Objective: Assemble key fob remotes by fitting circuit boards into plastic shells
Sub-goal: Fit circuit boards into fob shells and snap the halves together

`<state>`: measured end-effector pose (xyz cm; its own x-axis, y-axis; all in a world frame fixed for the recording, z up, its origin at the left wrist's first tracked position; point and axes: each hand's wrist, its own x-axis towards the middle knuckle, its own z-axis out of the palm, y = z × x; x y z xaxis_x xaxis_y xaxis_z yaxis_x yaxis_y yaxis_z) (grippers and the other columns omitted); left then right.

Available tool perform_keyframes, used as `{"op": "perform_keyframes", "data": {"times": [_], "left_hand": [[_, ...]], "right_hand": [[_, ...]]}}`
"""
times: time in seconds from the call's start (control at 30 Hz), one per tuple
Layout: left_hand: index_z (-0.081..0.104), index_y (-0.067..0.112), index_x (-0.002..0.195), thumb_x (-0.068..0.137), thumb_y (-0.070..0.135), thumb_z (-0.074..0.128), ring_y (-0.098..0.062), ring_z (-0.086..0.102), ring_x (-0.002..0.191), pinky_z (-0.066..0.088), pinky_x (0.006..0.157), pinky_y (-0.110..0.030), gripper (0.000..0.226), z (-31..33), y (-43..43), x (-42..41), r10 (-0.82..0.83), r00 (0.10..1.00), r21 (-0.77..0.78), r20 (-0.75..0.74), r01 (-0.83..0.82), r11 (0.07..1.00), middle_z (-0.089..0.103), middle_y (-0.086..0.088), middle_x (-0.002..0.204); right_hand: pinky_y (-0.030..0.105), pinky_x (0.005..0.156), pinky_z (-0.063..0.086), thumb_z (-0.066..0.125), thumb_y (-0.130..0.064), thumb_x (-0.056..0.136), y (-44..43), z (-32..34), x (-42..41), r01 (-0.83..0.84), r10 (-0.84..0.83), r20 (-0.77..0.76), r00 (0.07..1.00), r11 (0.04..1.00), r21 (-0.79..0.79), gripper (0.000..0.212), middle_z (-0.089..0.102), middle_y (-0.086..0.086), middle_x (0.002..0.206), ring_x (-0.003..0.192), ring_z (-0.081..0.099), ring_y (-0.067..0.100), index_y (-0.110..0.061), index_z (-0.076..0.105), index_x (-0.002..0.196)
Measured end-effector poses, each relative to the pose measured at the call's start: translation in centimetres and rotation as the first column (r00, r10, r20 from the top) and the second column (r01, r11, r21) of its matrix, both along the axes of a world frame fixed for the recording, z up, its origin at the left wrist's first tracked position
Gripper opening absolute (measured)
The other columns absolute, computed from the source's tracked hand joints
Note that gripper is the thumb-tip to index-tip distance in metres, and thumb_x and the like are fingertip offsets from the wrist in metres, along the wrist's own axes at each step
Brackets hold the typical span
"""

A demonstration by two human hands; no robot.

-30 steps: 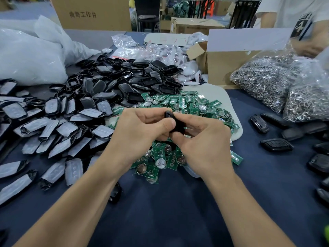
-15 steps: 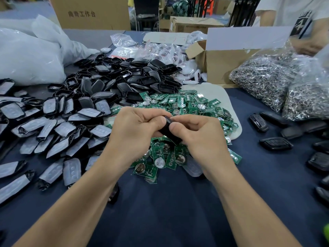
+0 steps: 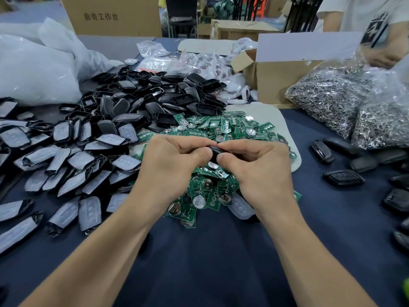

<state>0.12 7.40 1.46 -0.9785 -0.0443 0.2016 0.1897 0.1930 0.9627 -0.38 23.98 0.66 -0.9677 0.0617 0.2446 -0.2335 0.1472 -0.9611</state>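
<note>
I have the small black plastic key fob shell [image 3: 214,150] pinched between both hands, held just above the near side of the heap of green circuit boards with silver coin cells [image 3: 221,127]. My left hand [image 3: 174,165] curls fingers and thumb round the shell's left end and my right hand [image 3: 259,167] does the same on its right end, so only a short dark strip shows between them. Its long axis runs roughly left to right across my view, and both hands are equally near it. The fingers hide the cavity, so I cannot tell whether a board is seated yet. I judge the next move to be a squeeze inward from both ends. Left of the heap lie loose black shell halves [image 3: 155,100]. Right of it, finished black fobs [image 3: 343,177] rest on the dark blue table cloth [image 3: 210,251]. Beyond the heap stand a cardboard box [image 3: 278,80] and clear bags of metal rings [image 3: 327,96].
</note>
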Motion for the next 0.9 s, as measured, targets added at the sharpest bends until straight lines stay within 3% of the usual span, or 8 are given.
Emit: {"op": "perform_keyframes", "data": {"times": [0.13,0.3,0.4,0.5,0.67,0.9], "left_hand": [[0.084,0.028,0.092,0.09,0.001,0.073,-0.012,0.077,0.087,0.061,0.081,-0.027,0.03,-0.1,0.3,0.0,0.02,0.997,-0.012,-0.079,-0.021,1.0,0.081,0.008,0.085],[0.085,0.03,0.091,0.091,0.003,0.074,-0.028,0.076,0.089,0.063,0.085,-0.037,0.029,-0.6,-0.1,-0.4,0.053,0.998,0.128,-0.019,-0.051,0.99,0.081,-0.002,0.088],[0.085,0.027,0.093,0.092,0.005,0.072,-0.023,0.076,0.093,0.061,0.086,-0.031,0.026,-0.6,-0.1,-0.5,-0.006,0.999,0.222,0.042,-0.003,0.975,0.081,-0.007,0.094],[0.085,0.023,0.095,0.093,0.006,0.069,-0.024,0.074,0.1,0.06,0.095,-0.038,0.023,-0.7,0.1,-0.5,-0.062,0.996,0.275,0.07,0.041,0.961,0.08,-0.011,0.101],[0.083,0.032,0.098,0.081,0.015,0.08,-0.02,0.078,0.092,0.062,0.086,-0.031,0.025,-0.3,0.2,-0.1,-0.061,0.996,0.036,-0.067,0.063,0.997,0.081,0.001,0.094],[0.083,0.038,0.088,0.082,0.001,0.083,-0.013,0.078,0.088,0.06,0.082,-0.022,0.037,-0.1,0.3,0.2,0.002,0.986,-0.011,-0.165,-0.004,1.0,0.081,0.011,0.088]], "right_hand": [[0.026,0.07,0.063,0.087,-0.009,0.075,-0.5,0.1,0.3,0.044,-0.042,-0.064,0.997,0.998,0.037,0.025,0.078,-0.015,0.075,0.073,0.076,0.005,-0.032,0.083,0.083],[0.03,0.069,0.061,0.085,-0.008,0.076,-0.1,0.3,0.1,-0.006,0.005,-0.022,1.0,1.0,-0.03,0.022,0.079,-0.008,0.077,0.072,0.077,0.012,-0.028,0.083,0.085],[0.026,0.069,0.06,0.084,-0.01,0.075,0.2,0.6,0.1,-0.012,0.013,-0.069,0.998,1.0,0.012,0.021,0.079,-0.011,0.077,0.072,0.076,0.009,-0.028,0.083,0.085],[0.028,0.07,0.063,0.082,-0.011,0.074,0.3,0.8,0.3,0.017,-0.008,-0.123,0.992,0.998,0.067,0.023,0.078,-0.014,0.077,0.073,0.076,0.008,-0.03,0.082,0.087],[0.025,0.072,0.062,0.084,-0.012,0.074,0.2,0.9,0.6,0.14,-0.106,-0.202,0.974,0.977,0.164,0.023,0.076,-0.022,0.079,0.074,0.074,0.0,-0.029,0.084,0.088],[0.008,0.069,0.053,0.084,-0.016,0.071,-0.1,1.1,1.1,0.183,-0.127,-0.249,0.96,0.959,0.214,0.021,0.072,-0.033,0.084,0.072,0.07,-0.01,-0.031,0.084,0.086]]}}
